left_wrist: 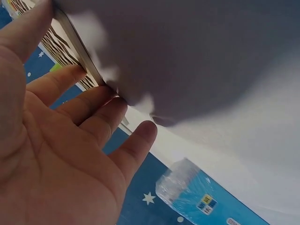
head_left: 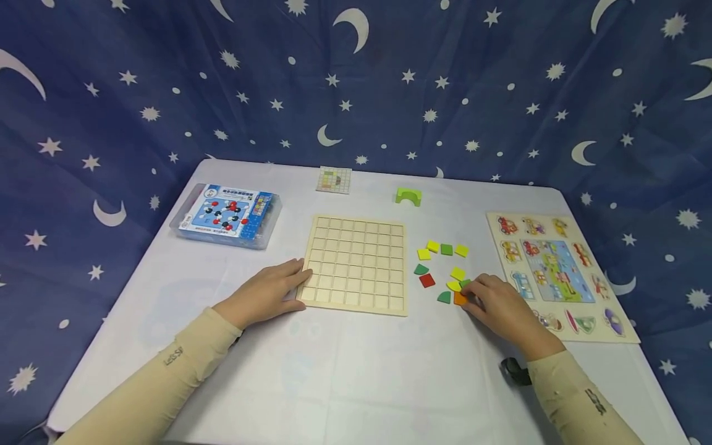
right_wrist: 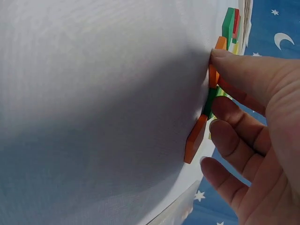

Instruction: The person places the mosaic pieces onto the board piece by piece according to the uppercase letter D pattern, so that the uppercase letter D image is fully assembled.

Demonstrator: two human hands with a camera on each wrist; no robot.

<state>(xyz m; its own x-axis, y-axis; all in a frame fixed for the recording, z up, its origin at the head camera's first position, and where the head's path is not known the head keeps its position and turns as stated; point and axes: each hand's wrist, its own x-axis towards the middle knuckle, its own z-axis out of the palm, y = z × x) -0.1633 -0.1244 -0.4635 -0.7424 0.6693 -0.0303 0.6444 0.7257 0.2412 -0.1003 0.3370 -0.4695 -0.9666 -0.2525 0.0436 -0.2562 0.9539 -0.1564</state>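
My left hand (head_left: pixel 272 290) rests at the left edge of a wooden grid board (head_left: pixel 356 264), fingers extended and touching its rim. In the left wrist view the fingertips (left_wrist: pixel 121 101) lie along the board's side. My right hand (head_left: pixel 497 309) is over a group of small coloured tiles, where thumb and index finger pinch an orange tile (right_wrist: pixel 214 65) low at the table. A second orange tile (right_wrist: pixel 196 139) lies below the curled fingers. Around them lie a green quarter-round tile (head_left: pixel 444 297), a yellow one (head_left: pixel 453 286), a red square (head_left: pixel 427 280) and several yellow and green tiles.
A clear box with a molecule-model label (head_left: pixel 225 213) sits at the back left. A pattern card (head_left: pixel 334 180) and a green arch block (head_left: pixel 408 196) are at the back. On the right lies a picture puzzle board (head_left: pixel 564 278), partly behind my right hand.
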